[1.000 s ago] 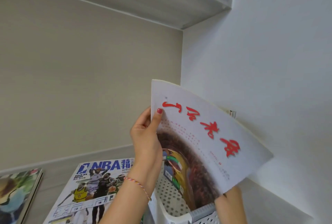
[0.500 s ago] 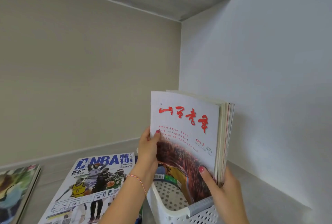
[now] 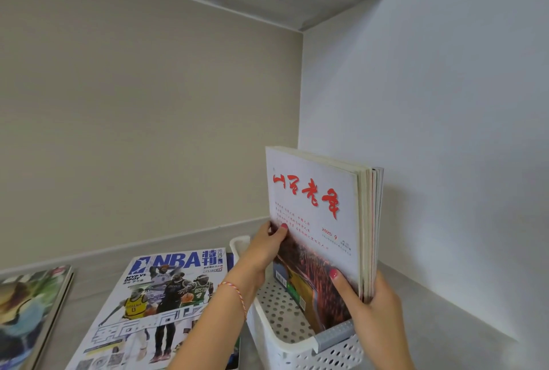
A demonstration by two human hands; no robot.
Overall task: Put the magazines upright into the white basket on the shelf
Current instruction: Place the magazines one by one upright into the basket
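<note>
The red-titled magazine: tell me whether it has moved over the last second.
Yes. The red-titled magazine has swung from a tilt to upright and settled lower into the white basket, close to the side wall.

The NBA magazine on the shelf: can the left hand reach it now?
Probably yes: the NBA magazine lies uncovered directly beside the left hand, but that hand must first release the upright magazines.

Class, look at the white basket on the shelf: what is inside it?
Inside the white basket stands a bundle of magazines, upright, gripped by the left hand and right hand. Its perforated floor shows; the magazines' bottom edges are hidden.
</note>
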